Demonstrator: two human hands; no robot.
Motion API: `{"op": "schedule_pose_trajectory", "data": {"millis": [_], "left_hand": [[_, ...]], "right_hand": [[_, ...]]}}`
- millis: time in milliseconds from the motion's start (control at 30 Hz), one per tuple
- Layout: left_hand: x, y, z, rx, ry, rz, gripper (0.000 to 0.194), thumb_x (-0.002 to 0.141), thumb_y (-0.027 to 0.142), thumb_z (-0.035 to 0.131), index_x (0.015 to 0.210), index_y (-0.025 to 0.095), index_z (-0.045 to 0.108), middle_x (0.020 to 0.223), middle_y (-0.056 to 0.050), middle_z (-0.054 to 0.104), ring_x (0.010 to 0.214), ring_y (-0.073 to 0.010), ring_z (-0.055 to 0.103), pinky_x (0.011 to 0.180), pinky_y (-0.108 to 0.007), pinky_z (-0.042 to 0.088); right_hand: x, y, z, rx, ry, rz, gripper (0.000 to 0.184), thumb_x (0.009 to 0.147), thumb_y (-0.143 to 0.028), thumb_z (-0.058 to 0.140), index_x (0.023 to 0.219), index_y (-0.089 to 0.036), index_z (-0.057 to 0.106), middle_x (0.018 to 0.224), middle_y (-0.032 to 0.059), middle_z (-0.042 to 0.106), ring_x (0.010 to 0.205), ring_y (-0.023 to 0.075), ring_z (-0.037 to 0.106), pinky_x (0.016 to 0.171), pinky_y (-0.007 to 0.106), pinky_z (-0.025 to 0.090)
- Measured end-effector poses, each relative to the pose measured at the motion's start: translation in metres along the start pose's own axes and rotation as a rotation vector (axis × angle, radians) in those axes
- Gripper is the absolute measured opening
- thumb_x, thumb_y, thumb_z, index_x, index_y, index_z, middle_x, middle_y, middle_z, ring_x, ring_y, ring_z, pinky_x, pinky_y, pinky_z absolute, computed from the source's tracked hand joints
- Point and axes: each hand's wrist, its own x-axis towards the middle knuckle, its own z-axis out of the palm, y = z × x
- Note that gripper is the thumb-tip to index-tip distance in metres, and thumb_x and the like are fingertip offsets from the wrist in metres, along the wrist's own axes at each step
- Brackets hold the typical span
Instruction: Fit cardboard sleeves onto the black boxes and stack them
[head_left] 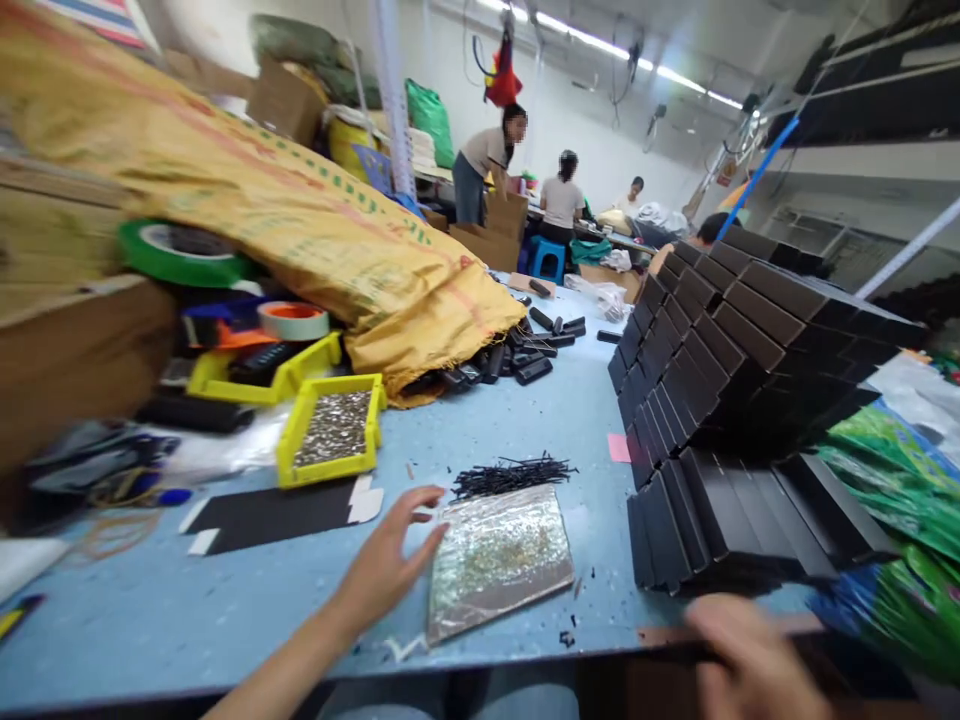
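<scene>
My left hand (pixel 390 560) lies over the blue table (pixel 225 600) with its fingers spread and open, fingertips at the left edge of a clear plastic bag (pixel 499 560) of small shiny parts. A bundle of thin black sticks (pixel 510 475) lies just beyond the bag. My right hand (pixel 750 660) is blurred at the table's near edge, below a tall stack of black boxes (pixel 735 400). Its fingers cannot be made out.
A yellow tray (pixel 330 430) of small metal parts sits left of the bag, a flat black sheet (pixel 277 510) in front of it. A yellow woven sack (pixel 300 220), tape rolls (pixel 184 255) and black pieces (pixel 532 350) lie behind. People (pixel 487 160) work at the far end.
</scene>
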Motion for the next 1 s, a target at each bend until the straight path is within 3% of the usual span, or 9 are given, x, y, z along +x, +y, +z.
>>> {"op": "schedule_pose_trajectory", "data": {"millis": [133, 267, 367, 467, 633, 733, 833, 900, 1000], "left_hand": [[0.000, -0.087, -0.082, 0.223, 0.244, -0.198, 0.040, 0.081, 0.053, 0.054, 0.105, 0.020, 0.055, 0.104, -0.010, 0.067, 0.089, -0.0273, 0.067, 0.085, -0.043, 0.055], [-0.009, -0.126, -0.136, 0.333, 0.253, -0.236, 0.031, 0.083, 0.052, 0.051, 0.096, 0.025, 0.058, 0.099, -0.005, 0.068, 0.090, -0.0274, 0.066, 0.087, -0.043, 0.054], [-0.015, -0.129, -0.142, 0.323, 0.252, -0.190, 0.029, 0.084, 0.051, 0.051, 0.094, 0.025, 0.060, 0.099, -0.005, 0.069, 0.092, -0.0264, 0.066, 0.089, -0.041, 0.052], [-0.025, -0.128, -0.128, 0.290, 0.268, -0.153, 0.028, 0.085, 0.049, 0.053, 0.097, 0.024, 0.061, 0.100, -0.007, 0.069, 0.093, -0.0257, 0.066, 0.089, -0.039, 0.052], [-0.050, -0.137, -0.110, 0.296, 0.322, -0.096, 0.024, 0.084, 0.045, 0.055, 0.097, 0.027, 0.062, 0.099, -0.007, 0.071, 0.095, -0.0268, 0.067, 0.093, -0.042, 0.052], [-0.042, -0.133, -0.115, 0.316, 0.380, -0.118, 0.023, 0.085, 0.043, 0.056, 0.097, 0.026, 0.061, 0.099, -0.007, 0.070, 0.096, -0.0273, 0.067, 0.093, -0.043, 0.051], [0.000, -0.120, -0.122, 0.328, 0.442, -0.123, 0.024, 0.088, 0.040, 0.053, 0.103, 0.023, 0.059, 0.105, -0.009, 0.068, 0.101, -0.0264, 0.064, 0.097, -0.043, 0.048], [0.039, -0.113, -0.124, 0.350, 0.412, -0.113, 0.026, 0.091, 0.035, 0.048, 0.109, 0.021, 0.059, 0.112, -0.011, 0.066, 0.108, -0.0265, 0.061, 0.100, -0.043, 0.046], [0.096, -0.114, -0.125, 0.406, 0.209, -0.157, 0.029, 0.086, 0.020, 0.044, 0.109, 0.016, 0.062, 0.115, -0.017, 0.065, 0.110, -0.0309, 0.059, 0.099, -0.046, 0.044]], "right_hand": [[-0.024, -0.068, 0.137, 0.304, -0.485, -0.108, 0.059, 0.078, -0.018, 0.060, 0.134, -0.037, 0.052, 0.110, 0.0035, 0.072, 0.091, 0.0282, 0.071, 0.073, 0.042, 0.063], [-0.013, -0.092, 0.208, 0.465, -0.632, -0.038, 0.043, 0.080, -0.017, 0.061, 0.121, -0.032, 0.062, 0.106, 0.0043, 0.073, 0.095, 0.0251, 0.070, 0.080, 0.039, 0.060], [0.040, -0.073, 0.249, 0.431, -0.657, 0.024, 0.032, 0.087, -0.021, 0.056, 0.117, -0.028, 0.065, 0.106, 0.0043, 0.073, 0.095, 0.0219, 0.069, 0.085, 0.037, 0.057], [0.126, -0.027, 0.308, 0.095, -0.696, 0.234, 0.041, 0.089, -0.016, 0.046, 0.128, -0.018, 0.057, 0.118, 0.0084, 0.068, 0.096, 0.0173, 0.067, 0.089, 0.030, 0.053], [0.240, 0.049, 0.397, -0.113, -0.672, 0.311, 0.057, 0.083, 0.000, 0.037, 0.139, -0.009, 0.045, 0.140, 0.0204, 0.050, 0.126, 0.0273, 0.049, 0.107, 0.043, 0.036], [0.256, 0.063, 0.426, -0.142, -0.700, 0.254, 0.049, 0.086, -0.001, 0.037, 0.129, -0.014, 0.055, 0.135, 0.0169, 0.054, 0.127, 0.0267, 0.046, 0.109, 0.042, 0.031], [0.243, 0.057, 0.436, -0.125, -0.713, 0.177, 0.034, 0.088, -0.005, 0.039, 0.111, -0.014, 0.064, 0.124, 0.0173, 0.062, 0.127, 0.0274, 0.044, 0.110, 0.043, 0.027], [0.227, 0.049, 0.432, -0.091, -0.709, 0.130, 0.032, 0.086, -0.004, 0.041, 0.103, -0.015, 0.066, 0.118, 0.0155, 0.065, 0.128, 0.0265, 0.043, 0.111, 0.044, 0.026], [0.200, 0.041, 0.404, -0.037, -0.675, 0.087, 0.041, 0.080, -0.001, 0.042, 0.110, -0.019, 0.065, 0.126, 0.0105, 0.063, 0.131, 0.0237, 0.044, 0.114, 0.047, 0.025]]}}
